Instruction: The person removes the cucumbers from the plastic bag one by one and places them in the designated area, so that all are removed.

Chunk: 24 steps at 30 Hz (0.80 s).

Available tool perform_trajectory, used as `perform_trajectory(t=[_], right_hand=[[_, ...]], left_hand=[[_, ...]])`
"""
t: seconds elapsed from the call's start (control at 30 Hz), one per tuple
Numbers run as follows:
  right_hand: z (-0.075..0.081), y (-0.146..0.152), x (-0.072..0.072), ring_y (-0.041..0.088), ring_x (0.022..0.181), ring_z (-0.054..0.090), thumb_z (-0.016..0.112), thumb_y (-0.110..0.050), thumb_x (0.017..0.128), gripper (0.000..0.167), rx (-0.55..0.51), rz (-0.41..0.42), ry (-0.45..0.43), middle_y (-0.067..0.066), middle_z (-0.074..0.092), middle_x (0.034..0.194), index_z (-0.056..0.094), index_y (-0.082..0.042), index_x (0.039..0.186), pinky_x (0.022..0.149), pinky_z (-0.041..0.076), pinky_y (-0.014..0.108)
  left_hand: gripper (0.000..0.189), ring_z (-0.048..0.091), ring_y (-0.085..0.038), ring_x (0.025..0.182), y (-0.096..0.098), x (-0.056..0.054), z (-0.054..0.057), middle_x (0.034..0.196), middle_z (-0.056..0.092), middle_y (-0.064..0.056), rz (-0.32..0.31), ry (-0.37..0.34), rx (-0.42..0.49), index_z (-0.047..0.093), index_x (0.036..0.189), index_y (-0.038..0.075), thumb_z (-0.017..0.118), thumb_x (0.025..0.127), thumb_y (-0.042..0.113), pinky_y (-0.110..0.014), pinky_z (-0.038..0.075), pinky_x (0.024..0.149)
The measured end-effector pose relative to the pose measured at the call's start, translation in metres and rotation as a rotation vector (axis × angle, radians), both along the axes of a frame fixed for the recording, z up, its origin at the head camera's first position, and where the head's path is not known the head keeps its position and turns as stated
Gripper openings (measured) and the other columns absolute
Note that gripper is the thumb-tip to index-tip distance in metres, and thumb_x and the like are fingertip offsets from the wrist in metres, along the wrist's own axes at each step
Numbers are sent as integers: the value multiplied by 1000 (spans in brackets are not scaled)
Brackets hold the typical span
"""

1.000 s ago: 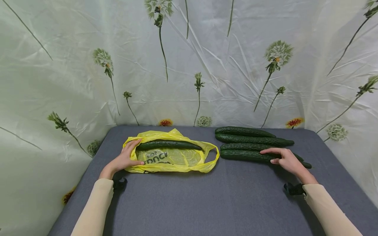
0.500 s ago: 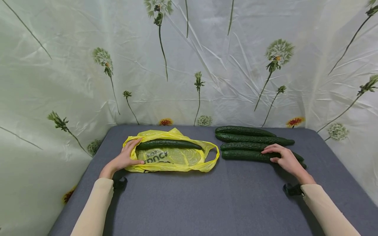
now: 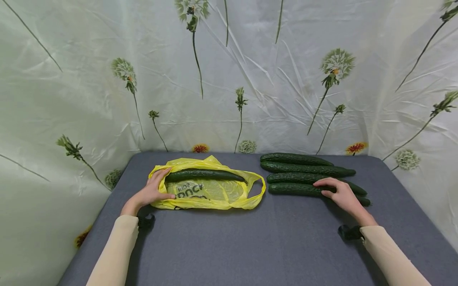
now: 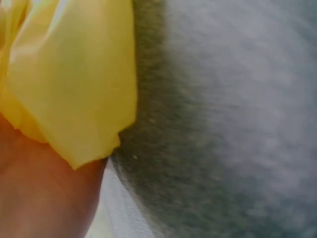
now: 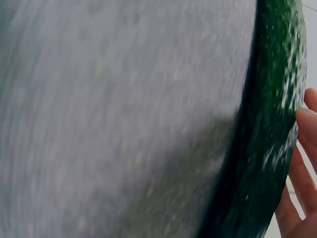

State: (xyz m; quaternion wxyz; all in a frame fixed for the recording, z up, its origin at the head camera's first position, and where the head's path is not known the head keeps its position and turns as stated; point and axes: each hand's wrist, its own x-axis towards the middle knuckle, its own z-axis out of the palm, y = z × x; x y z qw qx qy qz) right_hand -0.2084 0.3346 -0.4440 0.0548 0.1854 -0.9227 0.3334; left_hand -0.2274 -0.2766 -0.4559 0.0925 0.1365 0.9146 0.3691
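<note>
A yellow plastic bag (image 3: 214, 203) lies on its side at centre left, its mouth spread toward me, with one long cucumber (image 3: 204, 174) inside. My left hand (image 3: 150, 193) holds the bag's left end, fingers at the far rim and thumb at the near rim. On the right, several dark green cucumbers lie side by side. My right hand (image 3: 343, 194) grips the nearest cucumber (image 3: 291, 189) toward its right end, thumb on the near side and fingers over the top. The right wrist view shows fingers (image 5: 302, 173) against that bumpy cucumber (image 5: 265, 129).
A grey cloth-covered table (image 3: 229, 246) carries everything. Behind the bag and the far cucumbers (image 3: 297, 159), a pale curtain (image 3: 229, 71) with printed dandelions hangs along the table's back and sides.
The right end of the nearest cucumber has shifted slightly left, and my right hand has moved a little left with it. My left hand and the bag stay put.
</note>
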Motion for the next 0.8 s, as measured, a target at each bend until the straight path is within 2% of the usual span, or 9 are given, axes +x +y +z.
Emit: perform_trajectory(t=[0.17,0.33,0.53,0.8], right_hand=[[0,-9,1,35,106,55,65,3,88,27,-15,6,17,14,63,113,68,-5,114,83,45,51],[1,-20,0,28,105,56,65,2,88,27,-29,15,45,11,64,113,69,-6,113,84,46,43],[6,-36,0,33,106,56,65,2,89,27,-77,47,44,13,63,115,68,-5,114,85,46,48],[7,-50,0,33,107,55,63,3,89,24,-114,70,54,14,63,115,68,-3,112,86,45,51]], left_hand=[[101,-2,-52,136,4,-1,5,151,6,-28,2,-11,-15,17,153,4,80,78,29,-75,2,97],[101,-1,-53,136,6,-1,7,151,6,-29,3,-4,-23,17,152,3,80,78,28,-76,7,96],[101,2,-51,137,6,0,4,152,8,-27,31,15,-43,17,153,7,81,78,29,-74,13,96],[100,2,-51,137,8,1,5,152,9,-27,64,40,-52,19,154,9,81,77,29,-74,16,95]])
